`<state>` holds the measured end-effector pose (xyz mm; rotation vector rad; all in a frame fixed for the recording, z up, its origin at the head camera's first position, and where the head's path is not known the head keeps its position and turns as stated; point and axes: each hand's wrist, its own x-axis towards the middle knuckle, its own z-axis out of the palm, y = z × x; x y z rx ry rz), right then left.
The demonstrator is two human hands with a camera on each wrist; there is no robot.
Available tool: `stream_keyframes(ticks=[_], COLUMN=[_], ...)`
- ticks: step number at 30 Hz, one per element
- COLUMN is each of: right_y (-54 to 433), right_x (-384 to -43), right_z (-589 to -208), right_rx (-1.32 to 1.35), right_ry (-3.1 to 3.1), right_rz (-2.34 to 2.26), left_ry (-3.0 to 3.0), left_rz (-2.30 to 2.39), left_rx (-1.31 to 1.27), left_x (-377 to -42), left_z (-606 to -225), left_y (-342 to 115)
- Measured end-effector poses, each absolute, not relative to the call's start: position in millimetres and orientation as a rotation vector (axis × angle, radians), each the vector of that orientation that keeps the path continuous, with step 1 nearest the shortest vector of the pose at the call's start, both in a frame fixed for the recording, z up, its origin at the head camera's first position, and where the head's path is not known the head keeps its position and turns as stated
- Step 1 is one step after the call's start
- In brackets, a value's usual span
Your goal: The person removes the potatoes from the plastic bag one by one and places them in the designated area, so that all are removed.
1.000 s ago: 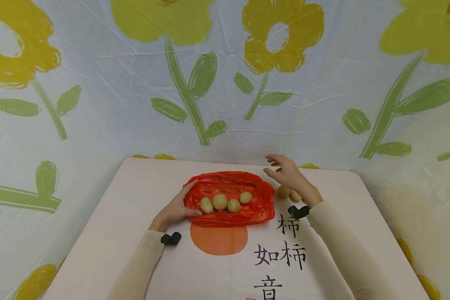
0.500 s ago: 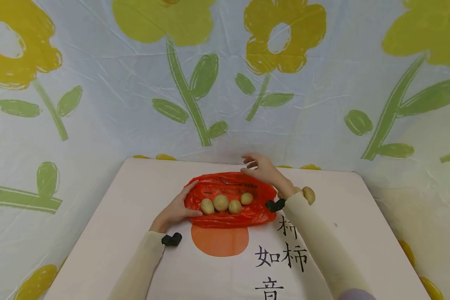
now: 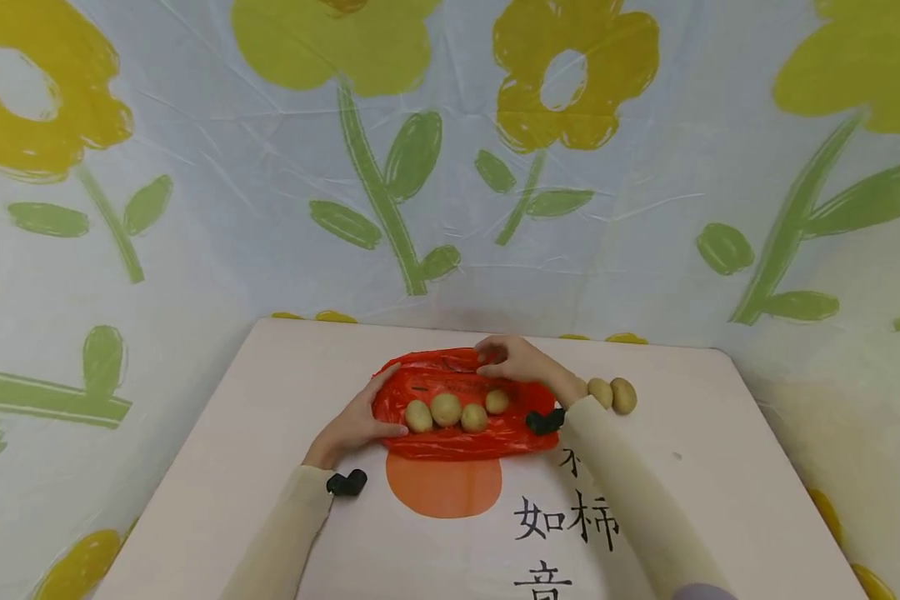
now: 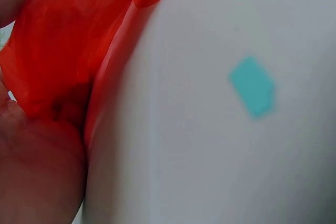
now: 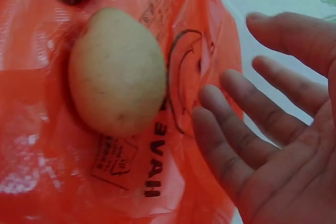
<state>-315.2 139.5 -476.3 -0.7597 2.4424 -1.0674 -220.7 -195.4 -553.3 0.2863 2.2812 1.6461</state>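
Observation:
A red plastic bag [image 3: 457, 446] with black print lies spread on the table. Several potatoes [image 3: 446, 410] sit on it in a loose row. At the bag's left end, my left hand [image 3: 351, 428] rests with thumb and fingers spread along its edge. In the left wrist view, red plastic [image 4: 63, 51] lies against the palm, and part of that hand is hidden. My right hand [image 3: 516, 362] is over the bag's far right part, fingers loosely bent and holding nothing. The right wrist view shows this hand [image 5: 283, 145] beside a potato [image 5: 118, 72], apart from it.
Two more potatoes [image 3: 612, 394] lie on the table right of the bag, close to my right sleeve. The pale table [image 3: 270, 392] bears an orange circle [image 3: 444, 487] and black characters [image 3: 562, 517]. A flowered cloth [image 3: 255, 242] hangs behind the table.
My right hand has moved left from beside the two loose potatoes to over the bag, then lowered and come slightly nearer. The left hand has kept its place at the bag's left end.

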Motion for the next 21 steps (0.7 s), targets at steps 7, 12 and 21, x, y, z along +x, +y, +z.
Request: stream_keyframes(ticks=[7,12,21], right_y=[145.2,146.8,143.4], right_x=[-312.7,-311.4,-306.5], right_z=[-481.6,-485.8,-483.5], right_rx=[-0.792,-0.790,-0.726], right_ry=[2.339,2.243,2.139], right_rz=[-0.970,-0.895,-0.874], left_ry=[2.291,2.283,2.288], left_rz=[1.647,1.644,1.634], left_rx=[0.258,0.247,0.284], left_x=[-220.5,-218.4,-220.2], left_z=[-552.2,-553.3,-550.4], left_y=[-193.9,-195.1,-197.5])
